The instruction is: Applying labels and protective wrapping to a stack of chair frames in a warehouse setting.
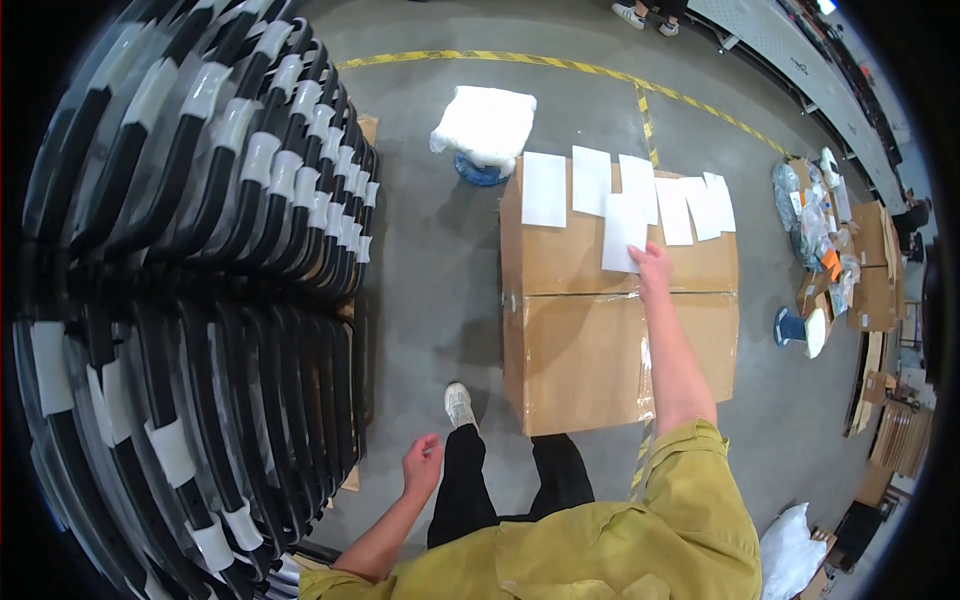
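Note:
My right hand (652, 268) reaches over a large brown cardboard box (580, 350) and grips the lower right corner of a white sheet of paper (622, 232). That sheet overlaps its neighbours. Several more white sheets lie in a row along the far part of the box top, among them one at the left end (543, 190) and one farther right (675, 212). Clear tape runs along the box seams. Low on the left, my left hand (422, 465) hangs beside my leg, apart from the box. Its fingers are loosely bent, a little apart, with nothing visible in them.
Black curved frames with white wrapping (235, 125) stand stacked along the left. Beyond the box is a blue stool with a white cushion (485, 125); another blue stool (790, 327) stands right. Cartons (875, 235) and bagged goods line the right. A person's shoes (628, 15) show at the top.

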Demonstrator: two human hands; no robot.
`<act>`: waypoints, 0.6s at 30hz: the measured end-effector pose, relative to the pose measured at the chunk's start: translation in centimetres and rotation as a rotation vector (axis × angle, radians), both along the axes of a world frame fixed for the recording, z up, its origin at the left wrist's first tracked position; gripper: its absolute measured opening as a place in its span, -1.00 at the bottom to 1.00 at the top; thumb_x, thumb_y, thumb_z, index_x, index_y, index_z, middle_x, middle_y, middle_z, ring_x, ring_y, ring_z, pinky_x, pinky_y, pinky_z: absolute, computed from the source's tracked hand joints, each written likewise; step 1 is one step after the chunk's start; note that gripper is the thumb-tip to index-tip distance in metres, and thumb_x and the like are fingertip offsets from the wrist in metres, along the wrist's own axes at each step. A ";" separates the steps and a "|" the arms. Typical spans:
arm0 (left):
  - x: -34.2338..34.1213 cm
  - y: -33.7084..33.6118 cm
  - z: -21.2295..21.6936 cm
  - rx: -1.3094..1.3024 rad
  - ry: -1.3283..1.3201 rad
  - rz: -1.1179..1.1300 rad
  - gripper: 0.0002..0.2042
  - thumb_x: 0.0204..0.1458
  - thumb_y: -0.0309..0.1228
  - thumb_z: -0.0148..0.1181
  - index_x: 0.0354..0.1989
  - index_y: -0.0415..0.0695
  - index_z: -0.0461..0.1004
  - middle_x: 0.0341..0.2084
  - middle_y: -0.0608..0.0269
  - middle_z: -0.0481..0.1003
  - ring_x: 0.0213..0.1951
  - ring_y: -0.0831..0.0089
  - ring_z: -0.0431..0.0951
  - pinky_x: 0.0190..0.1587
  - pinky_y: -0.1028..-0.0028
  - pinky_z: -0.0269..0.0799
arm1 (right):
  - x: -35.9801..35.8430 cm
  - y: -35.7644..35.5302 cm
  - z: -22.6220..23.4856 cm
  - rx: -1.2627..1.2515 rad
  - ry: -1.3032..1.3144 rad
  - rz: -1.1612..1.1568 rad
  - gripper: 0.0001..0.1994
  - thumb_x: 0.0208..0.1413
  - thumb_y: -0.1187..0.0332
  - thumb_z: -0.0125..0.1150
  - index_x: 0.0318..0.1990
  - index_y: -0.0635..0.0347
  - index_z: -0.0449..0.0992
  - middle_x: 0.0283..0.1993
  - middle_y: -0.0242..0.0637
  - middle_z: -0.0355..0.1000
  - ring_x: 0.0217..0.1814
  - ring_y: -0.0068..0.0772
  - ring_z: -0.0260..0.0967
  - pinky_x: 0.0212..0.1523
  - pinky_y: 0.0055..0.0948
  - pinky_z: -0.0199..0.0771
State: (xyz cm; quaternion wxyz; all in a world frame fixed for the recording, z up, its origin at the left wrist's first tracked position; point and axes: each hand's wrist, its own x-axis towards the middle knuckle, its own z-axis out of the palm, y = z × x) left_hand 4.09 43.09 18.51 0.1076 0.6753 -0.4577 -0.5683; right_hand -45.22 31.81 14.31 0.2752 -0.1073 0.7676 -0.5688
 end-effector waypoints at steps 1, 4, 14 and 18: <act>1.5 1.0 1.1 0.043 -0.063 -0.209 -0.68 -0.13 -0.42 0.06 -0.15 -0.19 0.31 -0.21 0.18 0.36 -0.20 0.35 0.38 -0.18 0.46 0.31 | 0.0 0.3 0.4 -0.046 -0.066 0.026 -0.72 -0.20 0.41 0.22 -0.29 0.32 0.37 -0.38 -0.33 0.36 -0.35 -0.51 0.28 -0.30 -0.52 0.27; 6.0 5.7 2.2 -0.063 -0.109 -0.629 -0.69 -0.15 -0.34 0.06 -0.18 -0.16 0.34 -0.27 0.20 0.39 -0.23 0.26 0.38 -0.19 0.40 0.31 | 0.0 1.5 2.2 -0.234 -0.224 0.082 -0.81 -0.13 0.47 0.14 -0.30 0.27 0.39 -0.36 -0.36 0.37 -0.32 -0.52 0.28 -0.29 -0.53 0.27; 5.6 15.7 6.1 0.152 0.031 -0.425 -0.75 -0.03 -0.22 -0.03 -0.41 -0.17 0.41 -0.52 0.28 0.41 -0.40 0.39 0.40 -0.34 0.39 0.30 | 14.7 7.1 11.8 -0.141 -0.549 0.664 -0.77 -0.03 0.44 0.05 -0.17 0.23 0.35 -0.24 -0.40 0.37 -0.23 -0.57 0.31 -0.20 -0.52 0.34; 4.0 18.7 5.4 0.330 0.162 -0.004 -0.75 0.00 -0.21 -0.06 -0.36 -0.15 0.40 -0.47 0.33 0.42 -0.40 0.49 0.38 -0.34 0.45 0.30 | 21.9 9.9 12.3 0.040 -0.715 0.918 -0.80 -0.03 0.43 0.05 -0.20 0.16 0.38 -0.26 -0.43 0.37 -0.26 -0.61 0.32 -0.20 -0.51 0.36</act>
